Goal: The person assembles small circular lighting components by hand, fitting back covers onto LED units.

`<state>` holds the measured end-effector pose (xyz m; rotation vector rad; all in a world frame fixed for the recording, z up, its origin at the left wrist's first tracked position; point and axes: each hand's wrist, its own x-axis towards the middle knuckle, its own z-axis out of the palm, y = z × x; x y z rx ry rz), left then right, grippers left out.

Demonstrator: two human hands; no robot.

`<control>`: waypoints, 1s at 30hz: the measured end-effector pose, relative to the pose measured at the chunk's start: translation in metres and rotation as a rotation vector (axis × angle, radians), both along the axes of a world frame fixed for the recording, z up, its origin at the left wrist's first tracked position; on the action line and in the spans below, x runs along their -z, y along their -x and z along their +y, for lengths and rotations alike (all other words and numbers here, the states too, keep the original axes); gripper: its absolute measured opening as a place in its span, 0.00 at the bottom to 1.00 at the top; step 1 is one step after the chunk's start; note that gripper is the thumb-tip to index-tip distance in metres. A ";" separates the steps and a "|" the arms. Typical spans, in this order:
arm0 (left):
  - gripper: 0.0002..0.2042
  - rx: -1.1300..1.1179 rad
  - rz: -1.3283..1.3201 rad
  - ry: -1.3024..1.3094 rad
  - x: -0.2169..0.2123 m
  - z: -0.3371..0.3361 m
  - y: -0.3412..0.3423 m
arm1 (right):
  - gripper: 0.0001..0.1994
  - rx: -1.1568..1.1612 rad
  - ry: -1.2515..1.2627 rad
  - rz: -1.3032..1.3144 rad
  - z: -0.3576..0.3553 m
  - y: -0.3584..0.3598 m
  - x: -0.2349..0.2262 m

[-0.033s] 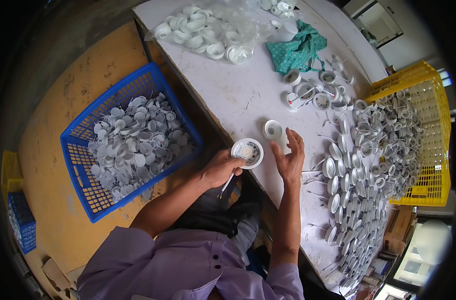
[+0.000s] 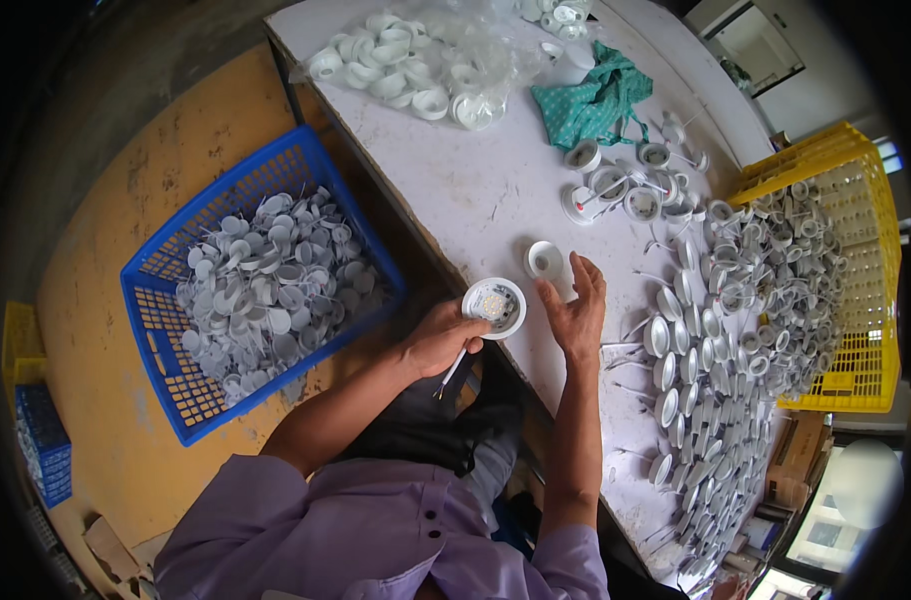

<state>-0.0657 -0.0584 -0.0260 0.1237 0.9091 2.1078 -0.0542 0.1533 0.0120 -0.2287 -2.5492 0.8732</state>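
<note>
Change since the earlier view: none worth recording; both hands and the round housing are sitting where they were, the two pictures matching.

Item, left hand (image 2: 437,338): fingers curled and gripping a round white lamp housing (image 2: 493,306) by its rim, face up, a pale yellowish chip panel showing at its centre. It is being held just over the near edge of the bench (image 2: 475,190). A thin white wire lead (image 2: 451,369) is hanging from the housing down past the palm.

Item, right hand (image 2: 578,312): open, fingers spread and pointing away from the person, palm turned toward the housing, holding nothing.

Item, small white ring cap (image 2: 545,260): lying flat on the bench, just beyond the right fingertips and just behind the held housing. The right hand is the nearer of the two to it. Being round, it shows no long axis.

Surroundings: a blue basket (image 2: 165,300) of white discs on the floor to the left; rows of finished white housings (image 2: 705,400) to the right, running into a yellow crate (image 2: 865,340); a teal cloth (image 2: 595,100) and a bag of white rings (image 2: 415,65) at the far end.
</note>
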 end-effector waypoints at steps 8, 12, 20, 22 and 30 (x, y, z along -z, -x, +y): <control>0.15 0.033 0.092 0.055 0.003 -0.014 0.000 | 0.32 -0.001 -0.090 -0.091 0.001 0.020 0.008; 0.16 0.029 0.095 0.046 0.004 -0.011 0.000 | 0.31 -0.027 -0.078 -0.046 0.001 0.015 0.009; 0.15 0.034 0.084 0.043 -0.006 -0.003 -0.001 | 0.28 0.006 0.212 0.040 -0.009 -0.012 -0.023; 0.14 0.014 0.102 0.042 -0.013 -0.001 -0.003 | 0.29 -0.077 0.136 0.062 -0.017 -0.031 -0.033; 0.16 0.094 0.220 0.119 -0.015 0.004 -0.012 | 0.35 -0.313 -0.070 0.024 -0.046 -0.056 -0.034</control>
